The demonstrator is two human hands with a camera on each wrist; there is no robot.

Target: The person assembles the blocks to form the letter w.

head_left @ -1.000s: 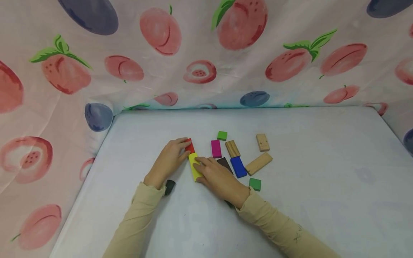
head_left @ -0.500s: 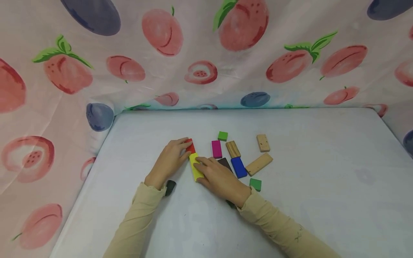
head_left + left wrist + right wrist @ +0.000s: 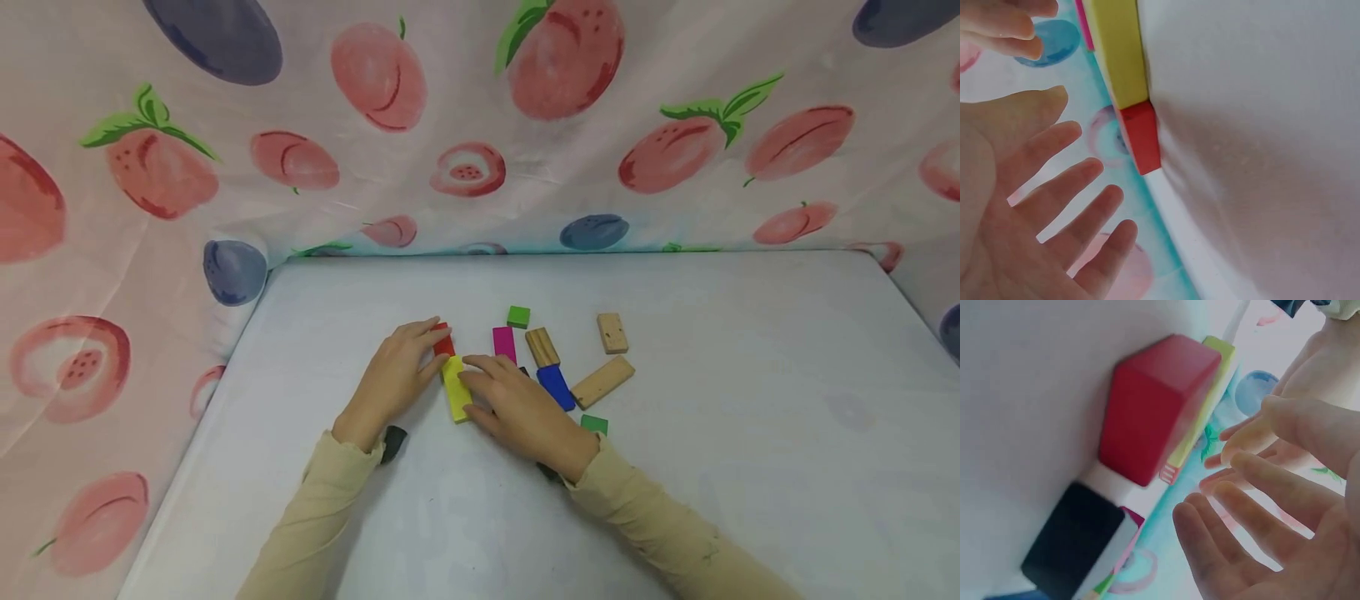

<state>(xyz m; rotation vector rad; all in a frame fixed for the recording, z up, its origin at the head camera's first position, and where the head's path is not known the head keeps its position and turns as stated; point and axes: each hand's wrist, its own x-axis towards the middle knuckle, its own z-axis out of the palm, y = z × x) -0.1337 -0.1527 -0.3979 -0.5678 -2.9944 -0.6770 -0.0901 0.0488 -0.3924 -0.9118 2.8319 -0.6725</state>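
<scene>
On the white table a yellow block (image 3: 457,390) lies end to end with a small red block (image 3: 444,340); both also show in the left wrist view, yellow (image 3: 1119,53) touching red (image 3: 1142,139). My left hand (image 3: 390,375) is beside the red block, its fingers apart and relaxed in the left wrist view. Over on the right side of the yellow block is my right hand (image 3: 521,412), fingers loosely extended with nothing in them. Close up in the right wrist view stand a dark red block (image 3: 1154,412) and a black block (image 3: 1075,540); the right hand hides the dark red one from the head view.
Beyond the right hand lie a magenta block (image 3: 504,343), a light green block (image 3: 518,317), a blue block (image 3: 555,387), a green block (image 3: 595,424) and several bare wooden blocks (image 3: 603,382). A dark piece (image 3: 393,444) sits by the left wrist. Fruit-print cloth (image 3: 465,100) rises behind the table.
My right hand has shifted slightly right, off the yellow block, which shows more of its top now. The left hand stays almost where it was beside the red block.
</scene>
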